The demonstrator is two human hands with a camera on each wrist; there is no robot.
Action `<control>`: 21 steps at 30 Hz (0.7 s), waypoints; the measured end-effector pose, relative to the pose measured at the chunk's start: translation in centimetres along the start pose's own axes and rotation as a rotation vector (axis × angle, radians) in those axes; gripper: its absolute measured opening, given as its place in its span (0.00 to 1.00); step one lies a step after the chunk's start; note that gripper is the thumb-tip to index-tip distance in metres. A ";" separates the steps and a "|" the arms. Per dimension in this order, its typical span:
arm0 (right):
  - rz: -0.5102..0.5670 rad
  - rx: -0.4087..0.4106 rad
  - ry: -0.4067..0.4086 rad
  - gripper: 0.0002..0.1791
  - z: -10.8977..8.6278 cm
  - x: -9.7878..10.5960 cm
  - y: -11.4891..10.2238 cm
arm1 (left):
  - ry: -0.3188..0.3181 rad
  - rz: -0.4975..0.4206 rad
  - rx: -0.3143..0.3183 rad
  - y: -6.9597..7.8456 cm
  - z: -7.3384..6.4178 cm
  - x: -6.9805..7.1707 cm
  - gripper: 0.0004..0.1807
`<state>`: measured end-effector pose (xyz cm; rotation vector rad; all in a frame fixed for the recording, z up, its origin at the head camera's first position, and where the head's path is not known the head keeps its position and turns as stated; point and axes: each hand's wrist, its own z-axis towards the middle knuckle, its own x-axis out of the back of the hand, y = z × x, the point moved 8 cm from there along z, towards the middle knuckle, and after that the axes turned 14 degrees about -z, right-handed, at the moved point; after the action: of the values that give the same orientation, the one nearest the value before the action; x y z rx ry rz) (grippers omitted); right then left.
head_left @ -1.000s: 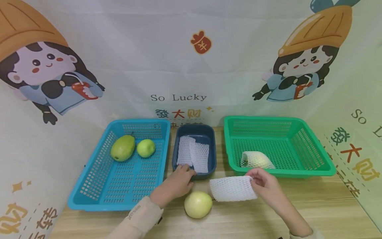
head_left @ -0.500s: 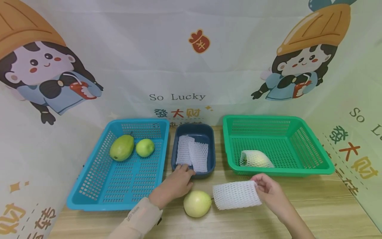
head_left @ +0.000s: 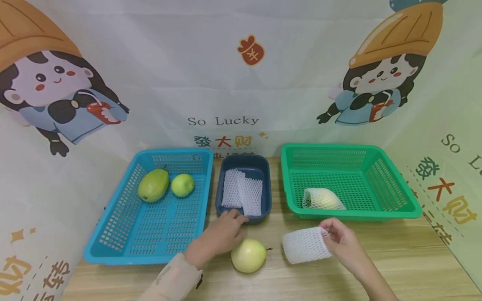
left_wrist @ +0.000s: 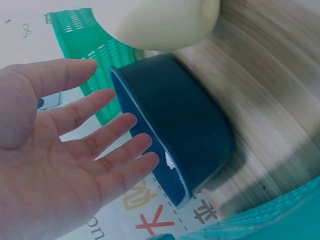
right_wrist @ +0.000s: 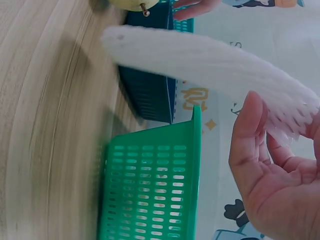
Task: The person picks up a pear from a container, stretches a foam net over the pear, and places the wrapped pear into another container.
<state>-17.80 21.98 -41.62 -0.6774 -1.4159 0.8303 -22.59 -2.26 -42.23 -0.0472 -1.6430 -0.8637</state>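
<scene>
My right hand (head_left: 343, 241) pinches one end of a white foam net sleeve (head_left: 304, 246), which hangs flat above the wooden table. To its left, a pale yellow-green pear (head_left: 248, 256) lies on the table, its stem pointing toward the sleeve. My left hand (head_left: 225, 230) hovers at the front rim of a navy bin (head_left: 257, 164), its fingers loosely extended and holding nothing, as the left wrist view shows. Inside this bin lie two more foam net sleeves (head_left: 251, 196). In the right wrist view the held sleeve (right_wrist: 200, 55) stretches from the thumb toward the pear.
A blue basket (head_left: 148, 258) on the left holds a large green fruit (head_left: 153, 186) and a green apple (head_left: 182, 185). On the right, a green basket (head_left: 354, 214) holds a pale fruit in a net sleeve (head_left: 324, 199). A printed cloth (head_left: 211, 75) stands behind.
My right hand has moved slightly right and down with the sleeve, whose free end has drawn away from the pear's stem. My left hand has barely moved.
</scene>
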 end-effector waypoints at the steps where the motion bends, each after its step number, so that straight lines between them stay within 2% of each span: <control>1: -0.026 0.006 0.012 0.10 0.0 0.0 -0.1 | -0.001 0.004 0.000 0.2 -0.1 0.0 0.18; 5: -0.162 -0.008 0.055 0.09 0.1 0.0 -0.3 | -0.021 -0.002 -0.012 1.0 -0.4 -0.2 0.19; 8: -0.244 -0.021 0.067 0.08 0.2 -0.3 -0.6 | -0.036 -0.017 -0.044 1.8 -0.5 -0.6 0.21; 16: -0.307 -0.026 0.058 0.09 1.0 -1.9 -1.7 | -0.041 -0.116 -0.116 4.2 -1.0 -3.0 0.35; 21: -0.388 -0.048 0.009 0.10 1.4 -3.2 -2.3 | 0.014 -0.193 -0.161 5.4 -1.2 -4.3 0.38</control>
<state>-18.89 17.99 -41.47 -0.4209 -1.5006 0.4882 -17.78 2.80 -43.22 0.0061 -1.5802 -1.1401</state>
